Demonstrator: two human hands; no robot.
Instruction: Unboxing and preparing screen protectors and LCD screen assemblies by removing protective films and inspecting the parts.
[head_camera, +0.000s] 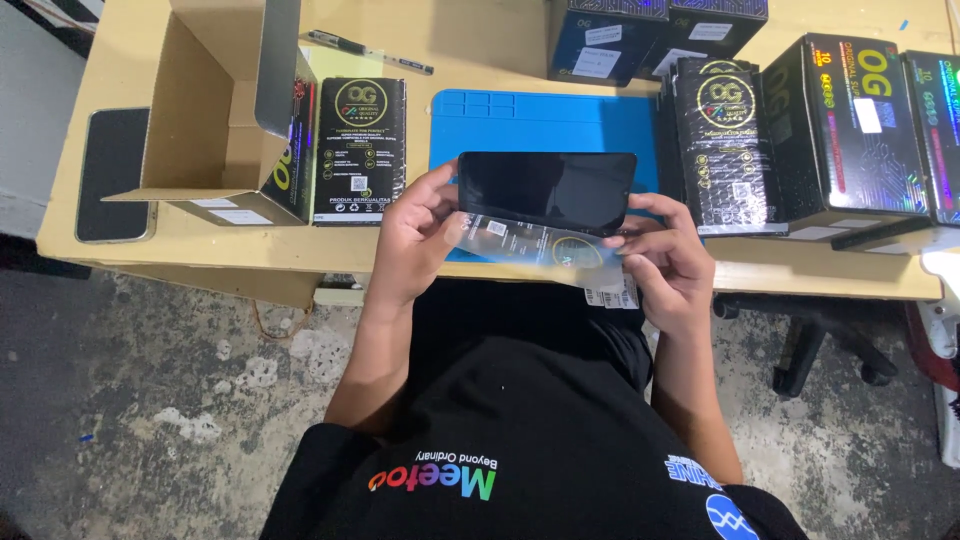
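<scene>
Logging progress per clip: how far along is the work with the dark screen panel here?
Done: one flat black pack lies beside the opened cardboard box. In hand: left hand and right hand hold the dark screen panel half out of its clear sleeve. Left: black boxes stand closed.

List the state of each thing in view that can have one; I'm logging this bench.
Black screen panel: dark, held flat in both hands.
Clear sleeve: under the panel, partly off.
Left hand: gripping panel's left end.
Right hand: holding sleeve and right end.
Cardboard box: open, lying on its side.
Phone: screen off, flat on table.
Blue mat: flat.
</scene>
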